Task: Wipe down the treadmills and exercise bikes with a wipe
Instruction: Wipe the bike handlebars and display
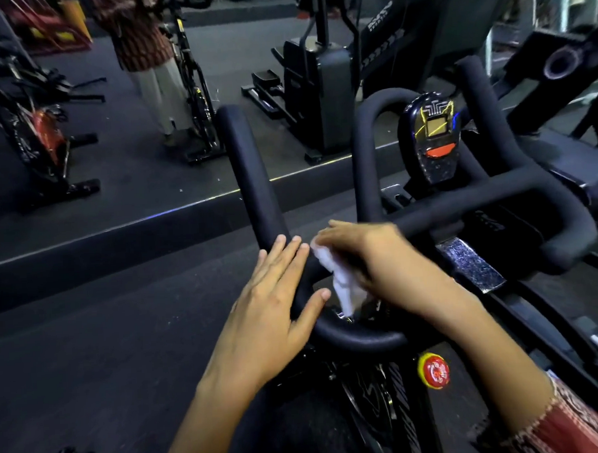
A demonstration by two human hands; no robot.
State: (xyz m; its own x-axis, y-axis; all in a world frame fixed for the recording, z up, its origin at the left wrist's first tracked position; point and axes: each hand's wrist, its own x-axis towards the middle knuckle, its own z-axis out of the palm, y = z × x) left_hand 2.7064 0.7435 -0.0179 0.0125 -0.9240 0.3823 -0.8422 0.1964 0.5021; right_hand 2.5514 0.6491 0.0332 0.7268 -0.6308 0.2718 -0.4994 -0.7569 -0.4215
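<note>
An exercise bike's black padded handlebar (pixel 250 173) fills the middle of the head view, with a small console (pixel 436 136) behind it. My left hand (pixel 273 302) lies flat on the left bend of the bar, fingers straight and thumb underneath the curve. My right hand (pixel 371 257) holds a crumpled white wipe (pixel 341 279) against the bar just right of the left hand. A red and yellow knob (pixel 434 371) sits on the frame below the bar.
A raised floor step (pixel 119 230) runs across behind the bike. Beyond it stand another bike (pixel 36 135), a stepper machine (pixel 319 95) and a person (pixel 153 61). A treadmill (pixel 541 72) is at the right.
</note>
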